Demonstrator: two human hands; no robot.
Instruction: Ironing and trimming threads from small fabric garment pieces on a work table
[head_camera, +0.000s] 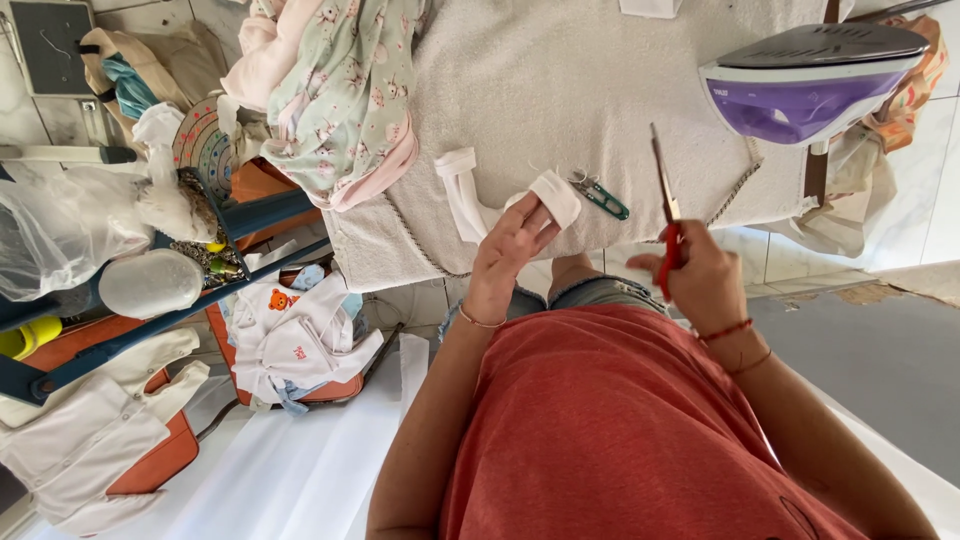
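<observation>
Cutting of a white strip (478, 205) appears to be the step in hand: the left hand (510, 250) is closed on the folded end of the strip, which trails away over the towel-covered tabletop (600, 90) just beyond it. The right hand (700, 275) is closed around the red handles of scissors (667, 215), blades pointing away and, as far as can be seen, shut, held apart from the strip. In my judgement the next move calls for bringing blades and strip together. Small green-handled snips (600, 195) lie between the hands; a purple iron (815, 75) stands beyond the right hand; patterned clothing (340, 90) lies beyond the left. Nothing blocks the gap.
</observation>
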